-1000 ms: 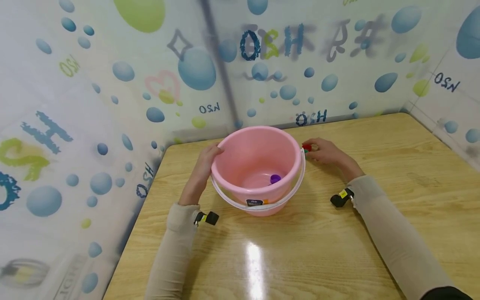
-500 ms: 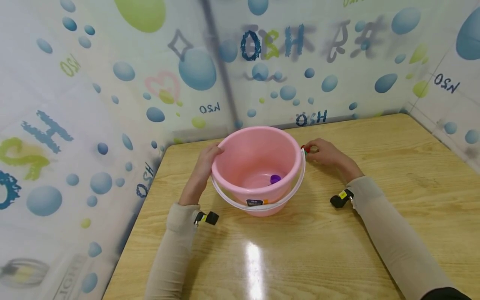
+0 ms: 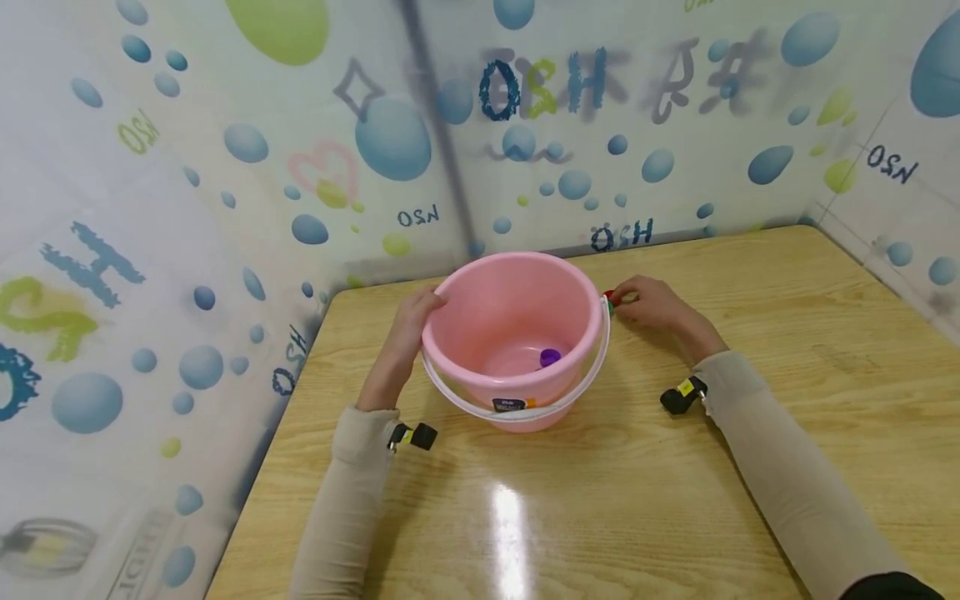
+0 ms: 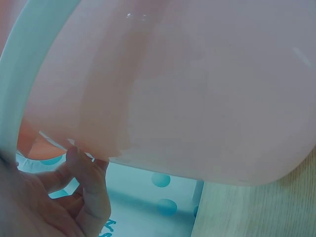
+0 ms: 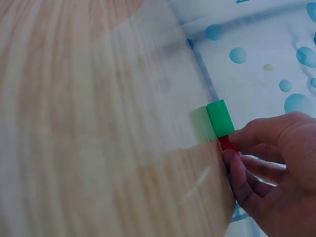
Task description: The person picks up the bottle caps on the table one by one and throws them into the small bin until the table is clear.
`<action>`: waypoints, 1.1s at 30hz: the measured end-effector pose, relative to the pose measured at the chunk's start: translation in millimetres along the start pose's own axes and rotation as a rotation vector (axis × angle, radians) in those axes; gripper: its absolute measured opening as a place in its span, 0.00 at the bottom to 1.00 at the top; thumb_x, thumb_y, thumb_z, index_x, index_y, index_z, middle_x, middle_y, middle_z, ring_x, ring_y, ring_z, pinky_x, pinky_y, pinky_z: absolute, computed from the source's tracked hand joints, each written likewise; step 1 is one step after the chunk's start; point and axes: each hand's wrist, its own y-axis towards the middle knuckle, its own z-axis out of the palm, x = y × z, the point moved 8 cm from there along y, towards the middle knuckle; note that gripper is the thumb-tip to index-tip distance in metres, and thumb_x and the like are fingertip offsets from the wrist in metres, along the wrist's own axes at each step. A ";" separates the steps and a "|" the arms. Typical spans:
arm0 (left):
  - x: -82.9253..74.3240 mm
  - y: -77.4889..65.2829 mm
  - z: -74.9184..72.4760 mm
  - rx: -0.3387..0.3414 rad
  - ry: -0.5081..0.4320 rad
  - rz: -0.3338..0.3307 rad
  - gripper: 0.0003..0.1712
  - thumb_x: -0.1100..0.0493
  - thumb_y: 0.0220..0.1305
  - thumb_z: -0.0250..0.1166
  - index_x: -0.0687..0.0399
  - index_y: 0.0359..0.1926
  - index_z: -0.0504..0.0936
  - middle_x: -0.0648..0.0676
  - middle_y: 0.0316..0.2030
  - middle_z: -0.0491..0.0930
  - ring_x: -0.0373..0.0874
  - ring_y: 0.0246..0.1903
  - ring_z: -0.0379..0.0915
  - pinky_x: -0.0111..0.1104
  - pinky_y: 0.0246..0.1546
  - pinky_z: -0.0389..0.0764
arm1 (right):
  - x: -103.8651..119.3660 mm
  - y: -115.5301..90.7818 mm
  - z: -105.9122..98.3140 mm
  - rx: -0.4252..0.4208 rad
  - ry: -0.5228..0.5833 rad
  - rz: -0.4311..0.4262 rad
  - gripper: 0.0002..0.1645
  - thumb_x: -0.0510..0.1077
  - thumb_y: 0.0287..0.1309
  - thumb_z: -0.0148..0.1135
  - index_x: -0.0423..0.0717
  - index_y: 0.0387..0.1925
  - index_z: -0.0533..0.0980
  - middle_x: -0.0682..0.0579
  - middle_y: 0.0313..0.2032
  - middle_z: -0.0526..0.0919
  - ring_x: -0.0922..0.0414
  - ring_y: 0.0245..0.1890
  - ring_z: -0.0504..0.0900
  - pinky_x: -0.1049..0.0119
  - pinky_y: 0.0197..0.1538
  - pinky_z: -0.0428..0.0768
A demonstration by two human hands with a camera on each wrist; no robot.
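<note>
White glare streaks the table (image 3: pixel 600 508), and both wrist views look bluish.

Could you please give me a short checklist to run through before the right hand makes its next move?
1. Left hand grips the pink bucket at its rim: ok.
2. Bucket stands on the table, open side up: ok.
3. White handle hangs down in front, not across the opening: ok.
4. Right hand pinches the red piece: ok.
5. Green piece is fixed to the red one: cannot tell; it sits right against it.
6. Purple piece lies inside, at the bucket's bottom: ok.
</note>
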 end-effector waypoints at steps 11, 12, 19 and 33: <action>-1.3 0.4 0.8 0.001 -0.005 0.002 0.19 0.53 0.64 0.52 0.59 0.48 0.80 0.48 0.27 0.80 0.35 0.22 0.77 0.26 0.26 0.77 | -2.8 -3.0 -4.7 -0.050 -0.008 0.088 0.10 0.42 0.56 0.62 0.38 0.36 0.81 0.35 0.57 0.75 0.42 0.54 0.73 0.48 0.52 0.76; -1.2 0.4 0.7 0.002 -0.006 0.001 0.19 0.53 0.64 0.51 0.60 0.47 0.80 0.49 0.27 0.80 0.35 0.21 0.76 0.26 0.26 0.77 | -3.4 -2.3 -5.3 -0.060 -0.018 0.089 0.10 0.42 0.56 0.62 0.39 0.36 0.81 0.36 0.56 0.76 0.42 0.53 0.74 0.50 0.52 0.76; -0.6 0.9 1.1 0.009 -0.008 0.001 0.19 0.53 0.65 0.51 0.61 0.47 0.79 0.48 0.26 0.80 0.35 0.21 0.76 0.26 0.26 0.77 | -4.0 -2.2 -7.4 -0.100 -0.039 0.075 0.10 0.44 0.57 0.61 0.40 0.36 0.80 0.39 0.46 0.80 0.48 0.38 0.74 0.62 0.37 0.74; 0.1 0.0 1.0 0.010 -0.014 0.007 0.17 0.52 0.65 0.51 0.58 0.45 0.79 0.49 0.25 0.80 0.36 0.20 0.76 0.27 0.24 0.77 | -4.4 -4.0 -7.2 -0.063 0.052 0.139 0.17 0.46 0.59 0.62 0.39 0.45 0.74 0.40 0.44 0.78 0.49 0.38 0.75 0.65 0.36 0.78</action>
